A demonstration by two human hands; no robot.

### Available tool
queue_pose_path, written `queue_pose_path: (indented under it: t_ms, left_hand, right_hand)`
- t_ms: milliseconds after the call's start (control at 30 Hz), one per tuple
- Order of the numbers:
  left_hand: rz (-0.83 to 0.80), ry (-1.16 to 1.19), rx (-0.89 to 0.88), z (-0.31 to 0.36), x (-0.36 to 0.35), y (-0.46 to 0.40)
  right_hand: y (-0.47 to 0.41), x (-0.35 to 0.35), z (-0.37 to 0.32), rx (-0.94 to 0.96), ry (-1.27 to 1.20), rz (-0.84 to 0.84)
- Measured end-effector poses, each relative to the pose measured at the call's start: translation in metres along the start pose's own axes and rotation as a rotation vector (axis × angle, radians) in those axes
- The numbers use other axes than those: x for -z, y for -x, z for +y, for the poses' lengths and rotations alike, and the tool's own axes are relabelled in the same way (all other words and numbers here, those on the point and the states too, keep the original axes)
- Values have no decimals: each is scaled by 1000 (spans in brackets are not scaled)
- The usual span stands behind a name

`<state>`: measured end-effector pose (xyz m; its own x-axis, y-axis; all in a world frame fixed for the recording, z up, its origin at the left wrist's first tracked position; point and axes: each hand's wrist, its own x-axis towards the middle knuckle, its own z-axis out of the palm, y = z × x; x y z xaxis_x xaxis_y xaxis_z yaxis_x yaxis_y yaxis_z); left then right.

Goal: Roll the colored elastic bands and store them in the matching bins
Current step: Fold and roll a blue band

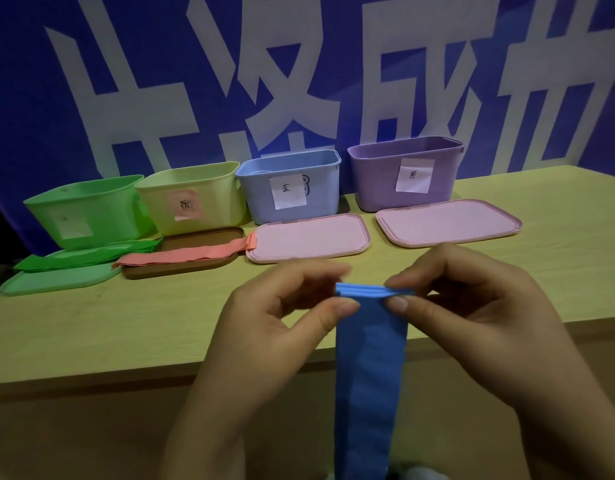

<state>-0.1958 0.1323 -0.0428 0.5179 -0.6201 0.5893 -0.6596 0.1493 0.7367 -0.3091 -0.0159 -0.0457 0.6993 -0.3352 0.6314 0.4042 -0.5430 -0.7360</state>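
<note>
Fingers of left hand (282, 306) and right hand (472, 306) pinch rolled top of blue band (370, 375), rest hanging.

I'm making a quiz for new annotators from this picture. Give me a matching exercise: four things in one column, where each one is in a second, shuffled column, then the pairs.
Things
1. long blue elastic band
2. salmon-pink elastic band
3. bright green elastic band
4. purple plastic bin

Places
A. lies across the brown lid
B. stands behind the right-hand pink lid
C. pinched at its rolled top end by the left hand and the right hand
D. lies across the green lid

Pairs: 1-C, 2-A, 3-D, 4-B
</note>
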Motion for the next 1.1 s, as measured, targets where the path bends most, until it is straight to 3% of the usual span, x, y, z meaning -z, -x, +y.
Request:
queue_pose_path:
  t_ms: [233, 333, 500, 700, 833, 933, 1100]
  left_hand:
    - [40, -90, -91, -2, 1, 1]
    - [24, -42, -85, -1, 1, 2]
    - [21, 167, 111, 0, 1, 2]
    - [-26, 160, 84, 0, -4, 1]
    - [7, 219, 23, -4, -5, 1]
    - [2, 300, 68, -7, -6, 1]
    - [-26, 250, 163, -4, -10, -3]
  right_hand:
    - [-2, 7, -6, -56, 22, -202]
    - [-3, 6, -7, 14, 86, -168]
    - [-2, 3, -5, 91, 126, -87]
    - [-4, 0, 0, 195, 202, -44]
    - [-4, 6, -1, 188, 206, -158]
    - [-5, 9, -1, 193, 179, -195]
    - [-8, 3, -3, 279, 232, -94]
